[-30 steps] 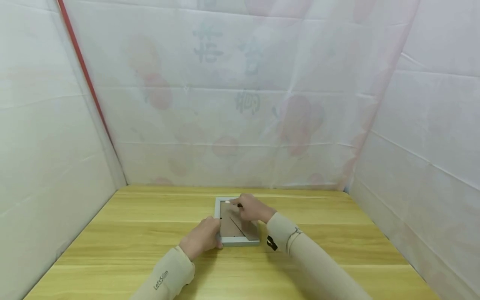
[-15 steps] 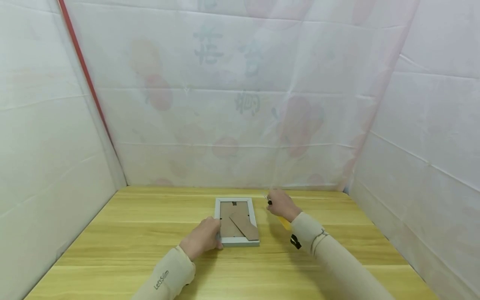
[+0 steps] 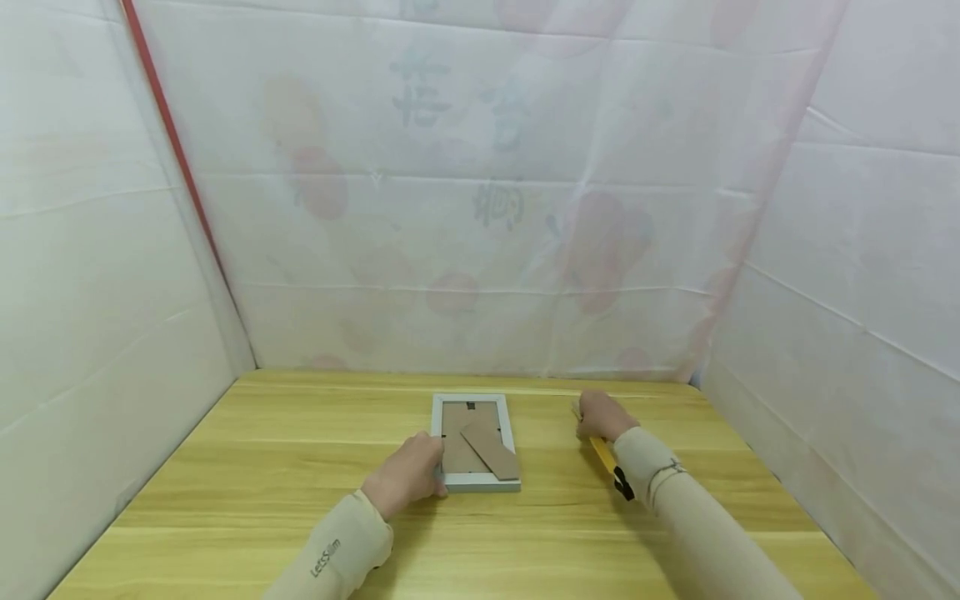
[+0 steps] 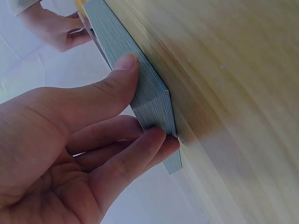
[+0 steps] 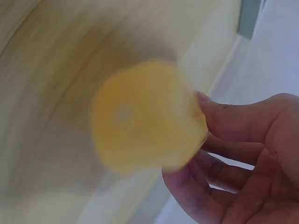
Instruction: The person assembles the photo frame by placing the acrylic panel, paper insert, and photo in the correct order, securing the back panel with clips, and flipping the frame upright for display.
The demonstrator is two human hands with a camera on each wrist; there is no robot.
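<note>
Hands: left (image 3: 405, 477) grips one frame (image 3: 475, 443); right (image 3: 600, 414) holds one yellow tool (image 3: 602, 452).

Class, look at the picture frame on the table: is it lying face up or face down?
Face down. The picture frame lies flat on the wooden table with its brown cardboard backing and stand flap showing on top.

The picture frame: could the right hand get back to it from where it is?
Probably yes. Bare table lies between the right hand and the picture frame, though that hand holds a yellow-handled tool.
</note>
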